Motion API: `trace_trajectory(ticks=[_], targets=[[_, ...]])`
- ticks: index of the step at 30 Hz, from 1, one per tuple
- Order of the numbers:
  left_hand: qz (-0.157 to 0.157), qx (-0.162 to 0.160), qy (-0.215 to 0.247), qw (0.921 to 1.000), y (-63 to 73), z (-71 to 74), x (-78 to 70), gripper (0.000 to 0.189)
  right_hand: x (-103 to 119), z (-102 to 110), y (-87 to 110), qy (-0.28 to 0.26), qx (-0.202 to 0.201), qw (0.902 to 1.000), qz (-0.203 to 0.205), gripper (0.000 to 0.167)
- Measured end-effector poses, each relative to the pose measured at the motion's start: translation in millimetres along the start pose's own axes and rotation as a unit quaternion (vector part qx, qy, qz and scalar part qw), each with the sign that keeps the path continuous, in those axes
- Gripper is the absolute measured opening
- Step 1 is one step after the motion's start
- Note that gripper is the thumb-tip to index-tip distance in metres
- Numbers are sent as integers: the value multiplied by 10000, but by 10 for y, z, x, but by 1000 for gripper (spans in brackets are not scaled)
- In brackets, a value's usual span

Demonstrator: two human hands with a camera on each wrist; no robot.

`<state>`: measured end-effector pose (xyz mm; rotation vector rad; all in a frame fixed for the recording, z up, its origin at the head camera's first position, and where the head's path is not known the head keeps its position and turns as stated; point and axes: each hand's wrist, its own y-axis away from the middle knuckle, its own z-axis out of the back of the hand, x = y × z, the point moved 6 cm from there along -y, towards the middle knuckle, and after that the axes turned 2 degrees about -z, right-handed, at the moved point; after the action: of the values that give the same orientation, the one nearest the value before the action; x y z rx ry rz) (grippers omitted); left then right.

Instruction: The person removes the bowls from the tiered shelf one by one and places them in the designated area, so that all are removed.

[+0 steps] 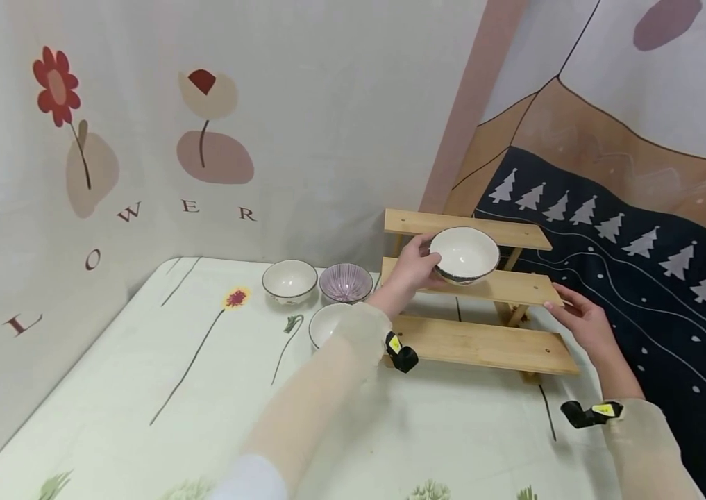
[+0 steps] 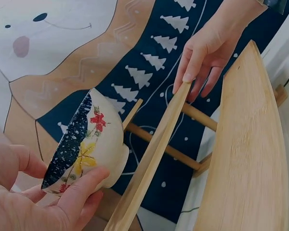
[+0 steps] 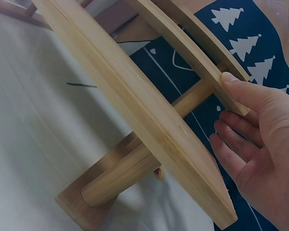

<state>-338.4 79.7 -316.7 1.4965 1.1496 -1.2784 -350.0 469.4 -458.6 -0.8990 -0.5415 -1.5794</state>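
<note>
My left hand (image 1: 414, 267) holds a white bowl (image 1: 465, 253) by its side, thumb and fingers on opposite faces. In the left wrist view the bowl (image 2: 89, 144) is tilted and shows red and yellow flowers and a speckled dark blue band; its foot is just off the middle board. A three-tier wooden display stand (image 1: 484, 340) stands on the table. At the right end of its middle board (image 3: 197, 62), my right hand (image 3: 265, 130) pinches the edge, thumb on one face and fingers at the other.
Left of the stand are a white bowl (image 1: 290, 281), a purple striped bowl (image 1: 346, 283) and another white bowl (image 1: 325, 325) partly hidden by my left arm. A floral cloth (image 1: 203, 389) covers the table. Printed curtains (image 1: 328, 139) hang behind and to the right.
</note>
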Motion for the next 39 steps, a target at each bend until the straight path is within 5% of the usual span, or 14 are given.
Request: trace_trajectory(ticks=[12,30,39], targets=[[-5,32,307,9995,90,361,-54,57,41,-9,26,-14,26,10000,-32,69],[-54,-189,-116,9997,305,1097,-167,62,-14,-8,-41,171,11,9998,-57,68],[-38,-211,-281,9994,523,1474,-205,67,-47,-12,-51,28,40,9999,-128,66]])
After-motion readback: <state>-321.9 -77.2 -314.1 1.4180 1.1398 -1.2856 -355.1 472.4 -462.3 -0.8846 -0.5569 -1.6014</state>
